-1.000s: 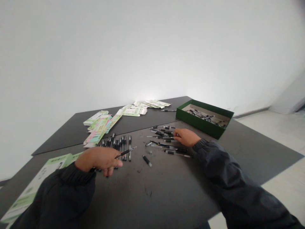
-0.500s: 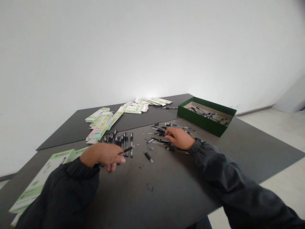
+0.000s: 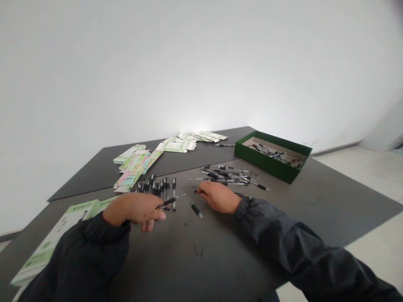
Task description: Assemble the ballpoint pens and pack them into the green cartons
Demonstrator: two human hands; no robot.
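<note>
My left hand (image 3: 137, 209) is closed on an uncapped black pen (image 3: 170, 201), its tip pointing right. Beneath and behind that hand lies a row of capped pens (image 3: 165, 188). My right hand (image 3: 218, 196) is low over the table, fingertips pinched together at a small clear-and-dark piece (image 3: 195, 189); what exactly they hold is too small to make out. Just beyond it is a loose pile of uncapped pens (image 3: 225, 172). A single black pen cap (image 3: 197, 210) rests between my hands.
A green box (image 3: 267, 161) with several pens inside stands at the right rear. Flattened green-and-white cartons (image 3: 179, 144) lie along the back and left, and another carton (image 3: 56, 239) is by my left sleeve. A seam crosses the dark table (image 3: 226, 260).
My right hand has moved left and toward me, off the pen pile, uncovering more of it. My left hand stays nearly in place with the pen.
</note>
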